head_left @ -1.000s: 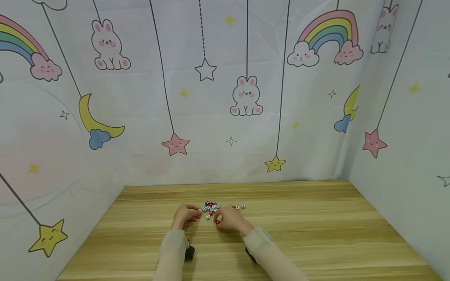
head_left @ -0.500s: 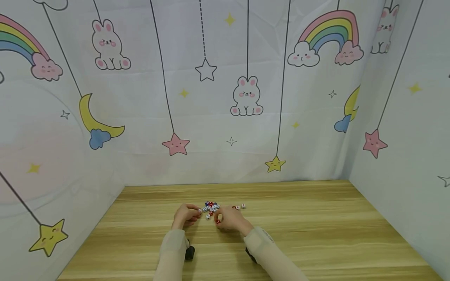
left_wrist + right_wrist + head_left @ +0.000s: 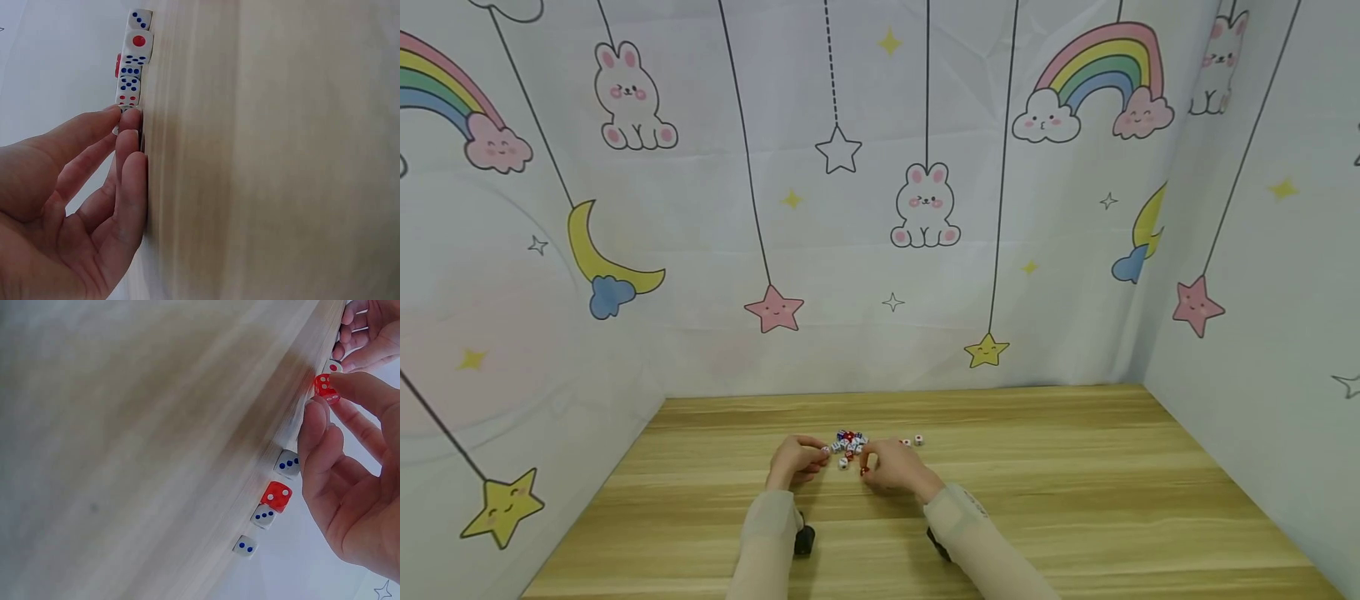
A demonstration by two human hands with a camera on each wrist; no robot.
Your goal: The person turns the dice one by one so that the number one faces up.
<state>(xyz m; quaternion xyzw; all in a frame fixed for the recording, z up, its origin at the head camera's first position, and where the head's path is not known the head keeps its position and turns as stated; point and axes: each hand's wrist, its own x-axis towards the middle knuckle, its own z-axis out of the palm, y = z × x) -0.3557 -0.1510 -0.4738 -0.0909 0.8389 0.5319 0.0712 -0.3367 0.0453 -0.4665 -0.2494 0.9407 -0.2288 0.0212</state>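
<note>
My left hand (image 3: pixel 797 458) rests by the left side of a pile of dice (image 3: pixel 852 442), its thumb and fingertips pinching a white die (image 3: pixel 128 110) that they partly hide. To the right of the pile, my right hand (image 3: pixel 895 465) pinches a red translucent die (image 3: pixel 325 389) with white dots between thumb and finger. In the left wrist view, white dice with blue and red dots (image 3: pixel 130 82) line up beyond the left fingertips. A loose white die (image 3: pixel 843 464) lies in front of the pile.
Right of the pile sit white dice (image 3: pixel 919 440), partly hidden by the right hand. The right wrist view shows another red die (image 3: pixel 276 496) among white ones. A wood-grain table (image 3: pixel 1075 500) spreads around, with a printed cloth backdrop (image 3: pixel 850 350) behind and at both sides.
My right hand has shifted slightly to the right, and its fingers now cover more of the red die. The left hand stays in place with its white die.
</note>
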